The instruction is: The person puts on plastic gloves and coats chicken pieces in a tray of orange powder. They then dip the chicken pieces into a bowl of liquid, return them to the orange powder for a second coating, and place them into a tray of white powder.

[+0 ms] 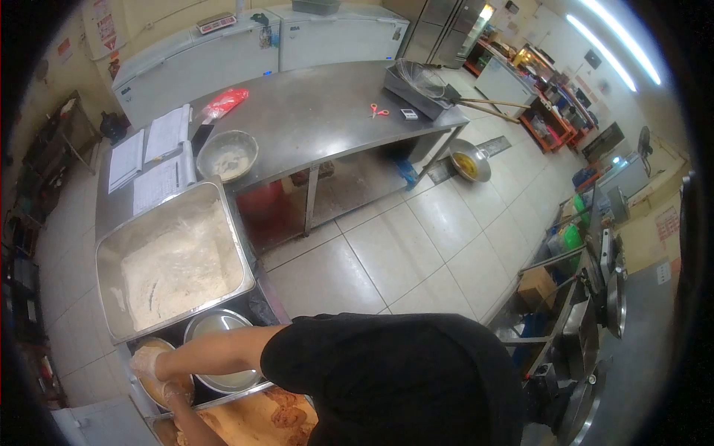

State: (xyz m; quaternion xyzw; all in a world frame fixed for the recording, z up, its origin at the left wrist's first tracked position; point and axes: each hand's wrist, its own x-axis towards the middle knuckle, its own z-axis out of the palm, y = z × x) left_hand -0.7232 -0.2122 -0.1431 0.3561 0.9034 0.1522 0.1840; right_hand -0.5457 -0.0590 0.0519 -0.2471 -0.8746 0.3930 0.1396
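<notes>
Both my hands are low at the left, over a round bowl (160,345) of light brown contents. My right hand (146,364), whitish as if gloved or floured, reaches over the bowl's left side, fingers hidden. Just below it my left hand (175,390) is at the bowl's lower right edge, small and unclear. A round metal pan (223,380) of pale liquid lies beneath a forearm. Above stands a deep steel tray (236,253) of white flour. At the bottom, a tray holds orange-brown coated pieces (286,415).
A steel table (320,111) bears papers (165,182), a floury bowl (227,155), a red bag (225,102), scissors (379,111) and a dark tray (416,97) with strainers. A wok (470,162) sits on the floor. Shelving (554,320) stands at the right.
</notes>
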